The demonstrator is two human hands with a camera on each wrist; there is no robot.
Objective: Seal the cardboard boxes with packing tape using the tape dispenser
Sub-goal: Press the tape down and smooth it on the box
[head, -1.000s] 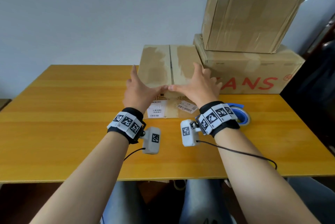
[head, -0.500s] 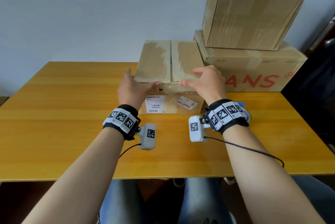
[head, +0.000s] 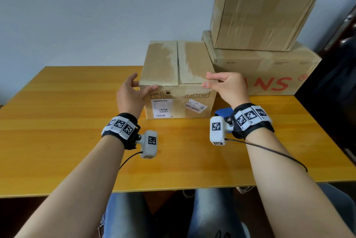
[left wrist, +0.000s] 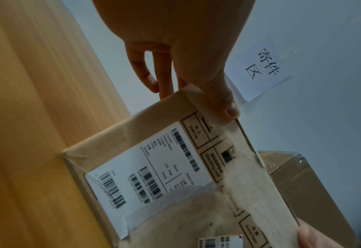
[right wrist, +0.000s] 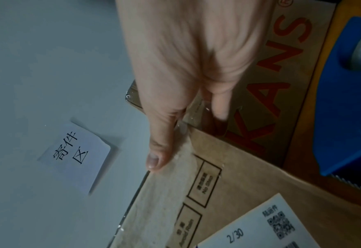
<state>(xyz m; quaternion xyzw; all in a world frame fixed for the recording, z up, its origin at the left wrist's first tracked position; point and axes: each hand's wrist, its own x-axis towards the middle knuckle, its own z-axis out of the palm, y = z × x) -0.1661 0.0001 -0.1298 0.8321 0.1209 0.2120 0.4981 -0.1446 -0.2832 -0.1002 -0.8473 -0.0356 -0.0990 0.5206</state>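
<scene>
We work at a yellow wooden table (head: 57,141) that stands against a pale wall (head: 86,6), on which a white paper note (right wrist: 75,154) with printed characters hangs. The small cardboard box (head: 179,76) is our landmark: it sits on the table near the wall, its two top flaps meeting along an untaped middle seam. Just right of it a long box with red letters (head: 269,76) carries another brown box (head: 264,12) on top. Something dark fills the room's right edge, too cut off to name.

The blue tape dispenser (head: 223,111) lies on the table right of the small box's front corner; our right wrist hides most of it in the head view, and the right wrist view shows only its blue body and toothed edge.

Our left hand (head: 131,95) holds the small box's left front top corner, thumb on the front, fingers round the side. Our right hand (head: 225,85) grips the right front top corner the same way.

A second ago both hands lay close together at the seam; they have since spread to the corners.
</scene>
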